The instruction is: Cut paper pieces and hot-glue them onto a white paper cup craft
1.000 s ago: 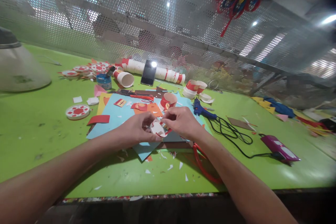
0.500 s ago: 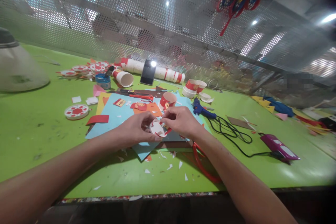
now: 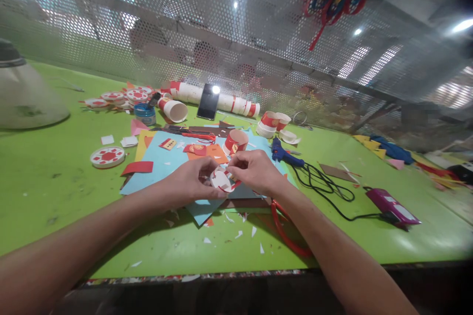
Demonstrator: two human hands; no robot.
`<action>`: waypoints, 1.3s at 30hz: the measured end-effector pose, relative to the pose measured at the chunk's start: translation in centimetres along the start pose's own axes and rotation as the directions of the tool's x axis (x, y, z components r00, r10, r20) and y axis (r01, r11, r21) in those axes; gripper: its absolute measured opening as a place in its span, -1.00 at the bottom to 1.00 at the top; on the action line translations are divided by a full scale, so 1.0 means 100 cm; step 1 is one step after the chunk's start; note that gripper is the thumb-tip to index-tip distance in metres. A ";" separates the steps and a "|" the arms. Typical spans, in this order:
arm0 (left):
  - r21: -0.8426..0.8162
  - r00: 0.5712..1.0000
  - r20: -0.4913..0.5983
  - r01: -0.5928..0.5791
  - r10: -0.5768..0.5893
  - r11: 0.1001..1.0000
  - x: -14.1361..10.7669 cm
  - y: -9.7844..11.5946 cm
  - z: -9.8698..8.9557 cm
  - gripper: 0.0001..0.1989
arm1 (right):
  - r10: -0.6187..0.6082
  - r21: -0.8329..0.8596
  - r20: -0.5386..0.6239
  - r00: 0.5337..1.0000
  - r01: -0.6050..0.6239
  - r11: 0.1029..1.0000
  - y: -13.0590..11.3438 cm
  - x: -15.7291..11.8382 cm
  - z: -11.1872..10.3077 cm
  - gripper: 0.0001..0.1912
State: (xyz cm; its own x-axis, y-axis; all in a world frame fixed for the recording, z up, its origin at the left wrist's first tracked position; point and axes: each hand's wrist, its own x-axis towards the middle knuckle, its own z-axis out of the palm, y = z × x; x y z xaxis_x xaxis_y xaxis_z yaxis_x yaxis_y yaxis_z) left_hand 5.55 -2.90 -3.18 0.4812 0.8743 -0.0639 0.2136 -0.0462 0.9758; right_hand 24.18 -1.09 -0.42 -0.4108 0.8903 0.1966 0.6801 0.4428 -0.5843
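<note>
A small white paper piece with red edging [image 3: 220, 180] is held between my hands above the paper sheets. My left hand [image 3: 199, 179] grips its left side between thumb and fingers. At its upper right, my right hand [image 3: 253, 170] pinches the edge with thumb and forefinger. Just behind them stands a red and white paper cup [image 3: 236, 141] on light blue paper [image 3: 166, 157]. An orange paper piece [image 3: 217, 153] and a red piece with a gold print [image 3: 195, 149] lie beside the cup.
Right of the sheets is a blue glue gun [image 3: 286, 153] with black cable; farther right, a magenta box [image 3: 395, 206]. Red-handled scissors [image 3: 284, 234] lie under my right forearm. Behind are a phone [image 3: 209, 102], a blue jar [image 3: 145, 114] and cups. A decorated disc [image 3: 108, 157] lies left.
</note>
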 end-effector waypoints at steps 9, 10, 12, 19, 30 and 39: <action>0.005 1.000 -0.013 0.004 -0.004 1.000 0.000 0.000 0.000 -0.58 | 0.001 -0.040 0.006 1.000 0.000 0.999 -0.003 0.000 0.000 -0.86; 0.006 1.000 -0.015 0.009 -0.009 1.000 0.000 0.000 0.000 -0.58 | 0.000 -0.038 0.006 1.000 0.000 0.999 -0.002 0.000 0.001 -0.86; 0.005 1.000 -0.013 0.020 -0.020 1.000 0.000 0.000 0.000 -0.58 | -0.002 -0.033 0.007 1.000 0.003 0.999 -0.002 0.001 0.001 -0.86; 0.008 1.000 -0.011 0.009 -0.009 1.000 0.000 -0.001 -0.001 -0.58 | 0.012 -0.005 0.019 1.000 -0.012 1.000 -0.001 0.000 0.000 -0.88; 0.054 1.000 0.004 -0.025 0.025 0.998 0.001 -0.007 -0.002 -0.56 | -0.001 -0.015 0.063 0.998 0.002 1.000 -0.002 0.000 -0.007 -0.85; 0.032 0.999 0.017 -0.046 0.045 0.998 0.000 -0.004 -0.001 -0.59 | 0.057 -0.038 0.136 0.989 -0.052 0.998 -0.009 0.000 -0.009 -0.90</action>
State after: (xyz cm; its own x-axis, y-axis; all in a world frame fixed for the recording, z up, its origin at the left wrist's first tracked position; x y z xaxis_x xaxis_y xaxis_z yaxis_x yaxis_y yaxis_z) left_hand 5.42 -2.80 -3.58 0.5047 0.8630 -0.0233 0.2186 -0.1017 0.9705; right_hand 24.11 -1.44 0.79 -0.4502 0.8913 0.0536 0.7234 0.3993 -0.5633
